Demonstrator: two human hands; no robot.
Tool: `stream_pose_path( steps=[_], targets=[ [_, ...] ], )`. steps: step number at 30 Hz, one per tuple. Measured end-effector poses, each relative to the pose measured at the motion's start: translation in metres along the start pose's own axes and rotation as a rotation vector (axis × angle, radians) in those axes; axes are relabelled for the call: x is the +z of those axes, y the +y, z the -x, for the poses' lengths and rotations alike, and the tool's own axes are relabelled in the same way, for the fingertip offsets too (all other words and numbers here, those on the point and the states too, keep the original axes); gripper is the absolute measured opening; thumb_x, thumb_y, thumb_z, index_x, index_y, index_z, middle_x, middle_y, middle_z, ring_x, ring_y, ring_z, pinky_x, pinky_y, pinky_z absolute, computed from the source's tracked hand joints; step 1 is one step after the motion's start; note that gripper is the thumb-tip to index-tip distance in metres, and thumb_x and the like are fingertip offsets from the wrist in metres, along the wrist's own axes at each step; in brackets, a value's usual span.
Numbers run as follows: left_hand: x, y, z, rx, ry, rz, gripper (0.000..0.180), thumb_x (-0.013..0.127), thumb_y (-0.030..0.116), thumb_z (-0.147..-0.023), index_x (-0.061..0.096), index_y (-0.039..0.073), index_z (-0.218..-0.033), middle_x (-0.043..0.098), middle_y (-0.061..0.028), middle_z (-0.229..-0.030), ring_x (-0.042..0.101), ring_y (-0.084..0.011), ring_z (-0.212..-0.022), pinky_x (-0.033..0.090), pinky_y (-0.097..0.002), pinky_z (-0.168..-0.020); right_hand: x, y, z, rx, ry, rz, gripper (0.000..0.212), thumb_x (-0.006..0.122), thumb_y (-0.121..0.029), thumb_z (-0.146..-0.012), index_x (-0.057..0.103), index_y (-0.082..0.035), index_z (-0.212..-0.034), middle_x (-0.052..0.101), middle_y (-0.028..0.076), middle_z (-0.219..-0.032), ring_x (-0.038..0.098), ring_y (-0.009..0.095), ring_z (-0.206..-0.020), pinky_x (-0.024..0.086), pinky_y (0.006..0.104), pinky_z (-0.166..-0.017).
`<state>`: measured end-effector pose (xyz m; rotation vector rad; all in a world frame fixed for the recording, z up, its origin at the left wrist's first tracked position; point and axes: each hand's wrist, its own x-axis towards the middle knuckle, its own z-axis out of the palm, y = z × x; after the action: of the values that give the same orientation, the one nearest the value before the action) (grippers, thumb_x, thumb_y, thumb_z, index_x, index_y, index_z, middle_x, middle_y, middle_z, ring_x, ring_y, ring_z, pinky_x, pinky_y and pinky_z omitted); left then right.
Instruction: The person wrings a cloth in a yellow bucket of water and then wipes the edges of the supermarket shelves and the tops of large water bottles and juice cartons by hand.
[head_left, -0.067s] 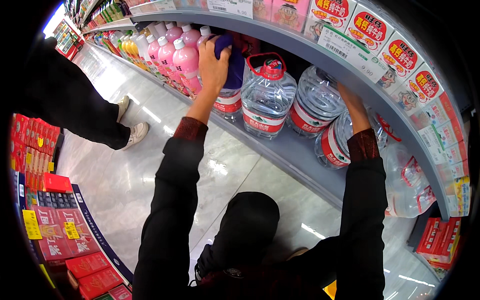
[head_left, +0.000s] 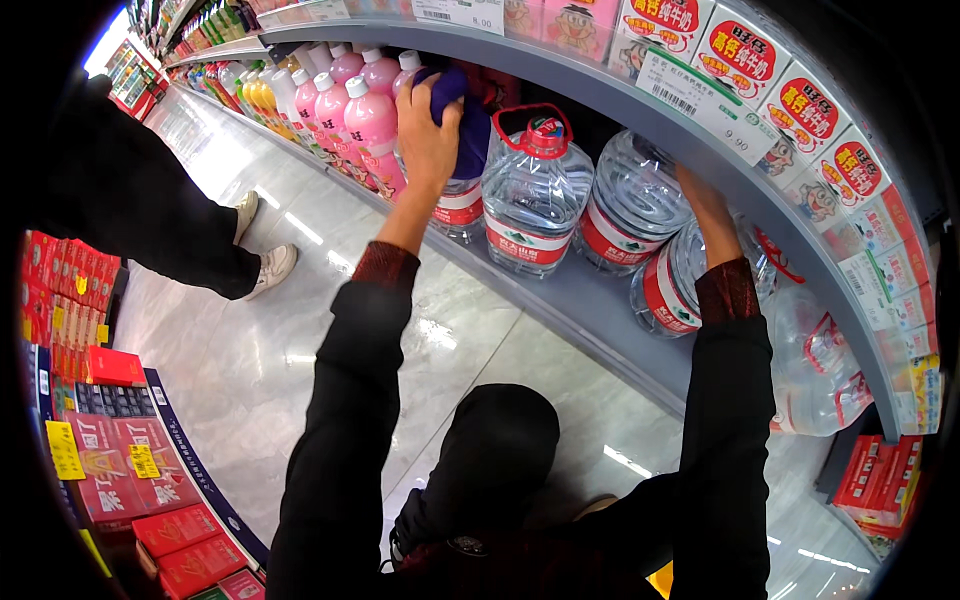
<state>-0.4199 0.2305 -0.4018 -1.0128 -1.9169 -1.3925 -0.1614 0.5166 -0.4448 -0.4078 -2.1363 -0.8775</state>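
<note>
My left hand [head_left: 428,145] is closed around a purple cloth [head_left: 473,145], pressing it against the upper part of a large clear water jug [head_left: 459,205] with a red and white label. Beside it, an upright jug [head_left: 540,205] shows its red cap and carrying handle. Farther right, another jug [head_left: 622,205] stands close to a tilted jug [head_left: 666,288]. My right hand [head_left: 708,212] reaches in under the upper shelf, over these two jugs. Its fingers are hidden behind the shelf edge, so whether they grip anything does not show.
Pink bottles [head_left: 370,120] line the shelf on the left. Above, the upper shelf edge [head_left: 600,85] curves over the jugs, carrying milk cartons [head_left: 735,55]. More clear jugs [head_left: 815,370] lie at the right. A person's legs [head_left: 190,215] are in the aisle, near stacked red boxes [head_left: 185,530].
My left hand and the purple cloth have shifted very slightly against the jug. The right arm stays in nearly the same place.
</note>
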Motion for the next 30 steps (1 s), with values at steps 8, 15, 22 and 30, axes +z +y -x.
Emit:
stream_pose_path(
  steps=[8,15,22,30],
  targets=[
    [-0.007,-0.007,0.089,0.092,-0.005,-0.059,0.063,0.067,-0.004,-0.066,0.049,0.008,-0.125,0.029,-0.0231,-0.144,0.027,-0.0417,-0.134,0.023,-0.0469,-0.11,-0.029,-0.007,-0.022,0.183,-0.207,-0.235,0.019,0.047,-0.015,-0.091,0.061,-0.003,-0.097,0.062,0.014,-0.087,0.06,0.028,-0.08,0.048,0.0393,-0.068],
    [-0.038,-0.056,0.166,-0.501,0.035,0.326,0.037,0.054,0.006,-0.092,0.044,0.002,-0.127,0.05,-0.0147,-0.127,0.049,-0.0219,-0.116,0.036,-0.0315,-0.101,-0.009,-0.004,-0.015,0.165,-0.09,-0.279,0.021,0.052,-0.018,-0.089,0.065,-0.003,-0.098,0.065,0.015,-0.091,0.062,0.032,-0.083,0.049,0.0419,-0.072],
    [-0.045,-0.042,0.022,-0.101,0.083,0.339,0.041,0.053,0.017,-0.09,0.049,-0.002,-0.126,0.049,-0.0143,-0.128,0.05,-0.0281,-0.115,0.033,-0.0335,-0.102,-0.02,-0.01,-0.027,0.207,-0.628,-0.16,0.034,0.041,-0.023,-0.096,0.06,0.001,-0.111,0.062,0.02,-0.107,0.058,0.034,-0.097,0.044,0.0388,-0.086],
    [-0.022,-0.053,0.019,-0.15,-0.006,0.103,0.037,0.058,0.023,-0.089,0.056,0.0,-0.117,0.061,-0.0148,-0.108,0.058,-0.0258,-0.102,0.042,-0.0325,-0.09,-0.027,0.002,-0.011,0.284,-0.368,-0.221,0.026,0.051,-0.019,-0.09,0.062,0.0,-0.104,0.064,0.019,-0.098,0.061,0.035,-0.088,0.047,0.043,-0.078]
  ],
)
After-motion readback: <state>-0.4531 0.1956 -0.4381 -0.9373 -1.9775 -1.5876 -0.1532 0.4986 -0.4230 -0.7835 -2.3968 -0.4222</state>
